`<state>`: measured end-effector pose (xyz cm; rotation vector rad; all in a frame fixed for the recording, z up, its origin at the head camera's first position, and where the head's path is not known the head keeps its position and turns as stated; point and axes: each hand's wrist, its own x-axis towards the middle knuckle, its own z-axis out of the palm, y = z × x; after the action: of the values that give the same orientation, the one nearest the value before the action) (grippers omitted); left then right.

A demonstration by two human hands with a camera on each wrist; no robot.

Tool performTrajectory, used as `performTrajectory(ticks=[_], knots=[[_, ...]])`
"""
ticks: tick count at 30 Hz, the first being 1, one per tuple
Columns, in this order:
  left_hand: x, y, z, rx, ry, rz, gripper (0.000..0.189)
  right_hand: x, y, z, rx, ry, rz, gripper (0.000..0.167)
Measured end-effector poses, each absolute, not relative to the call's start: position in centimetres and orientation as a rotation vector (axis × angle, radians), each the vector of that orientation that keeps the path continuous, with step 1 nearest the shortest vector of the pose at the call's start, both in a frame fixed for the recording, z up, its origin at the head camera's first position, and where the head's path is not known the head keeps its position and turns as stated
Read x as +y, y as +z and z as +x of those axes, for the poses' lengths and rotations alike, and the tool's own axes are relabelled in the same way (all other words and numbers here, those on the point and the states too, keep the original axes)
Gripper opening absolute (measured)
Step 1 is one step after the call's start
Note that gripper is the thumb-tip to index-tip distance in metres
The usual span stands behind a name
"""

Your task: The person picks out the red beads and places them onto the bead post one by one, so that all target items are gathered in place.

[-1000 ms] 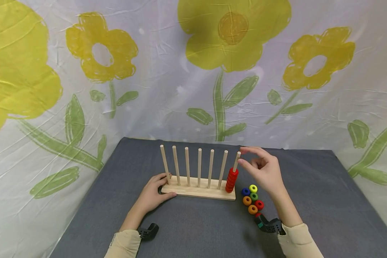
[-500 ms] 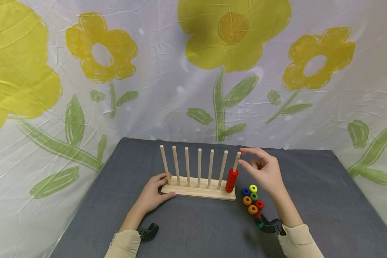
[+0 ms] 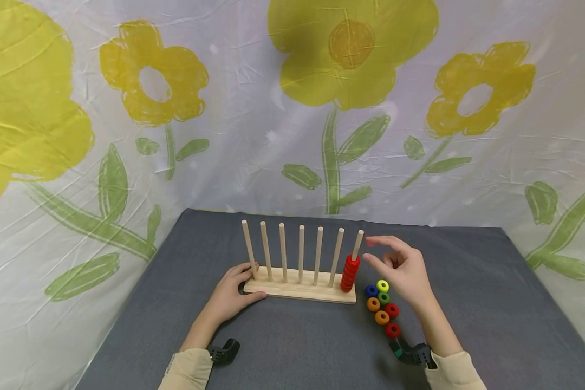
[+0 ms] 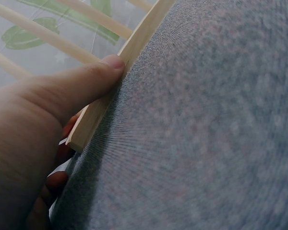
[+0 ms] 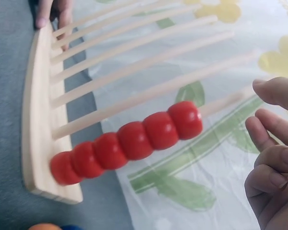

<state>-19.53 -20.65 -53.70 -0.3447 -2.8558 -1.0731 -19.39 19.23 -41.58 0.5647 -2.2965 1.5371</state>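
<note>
A wooden peg rack [image 3: 299, 291] stands on the table, its upright pegs in a row. My left hand [image 3: 231, 292] grips the rack's left end, thumb along the front edge and fingers round the back; the left wrist view shows the thumb [image 4: 96, 76] against the base. Several red beads [image 3: 350, 273] are stacked from the base upward on the rightmost peg, whose upper part is bare. Just right of that peg's upper part is my right hand [image 3: 402, 271], thumb and index finger apart with nothing between them. In the right wrist view its other fingers [image 5: 273, 167] are bent.
Several loose beads lie right of the rack: yellow [image 3: 382, 286], blue [image 3: 371, 291], green [image 3: 383, 298], orange [image 3: 373, 304] and red [image 3: 392, 310] among them. A dark cloth [image 3: 302, 346] covers the table. Behind it hangs a flowered sheet [image 3: 244, 135].
My right hand has drawn away from the rightmost peg, slightly right and toward me. The nearest red bead, partly covered before by the wrist device, shows more fully. My left hand has not moved.
</note>
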Motion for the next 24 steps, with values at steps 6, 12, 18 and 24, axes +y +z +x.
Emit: performTrajectory(ticks=[6, 12, 18, 24], knots=[[-20.6, -53.7, -19.6, -2.857, -1.073, -0.340, 0.075, 19.7, -42.7, -19.1, -2.328, 1.521, 0.560, 0.030], [-20.6, -53.6, -19.8, -2.866, -1.078, -0.341, 0.075, 20.1, -43.4, -19.0, -2.353, 1.501, 0.551, 0.031], [-20.6, -53.7, -19.9, -2.867, -1.078, -0.344, 0.075, 20.3, -43.6, -18.7, -2.356, 1.496, 0.553, 0.031], [-20.7, -53.8, -19.6, -2.868, -1.076, -0.341, 0.075, 20.7, -44.0, -18.1, -2.368, 1.483, 0.528, 0.031]])
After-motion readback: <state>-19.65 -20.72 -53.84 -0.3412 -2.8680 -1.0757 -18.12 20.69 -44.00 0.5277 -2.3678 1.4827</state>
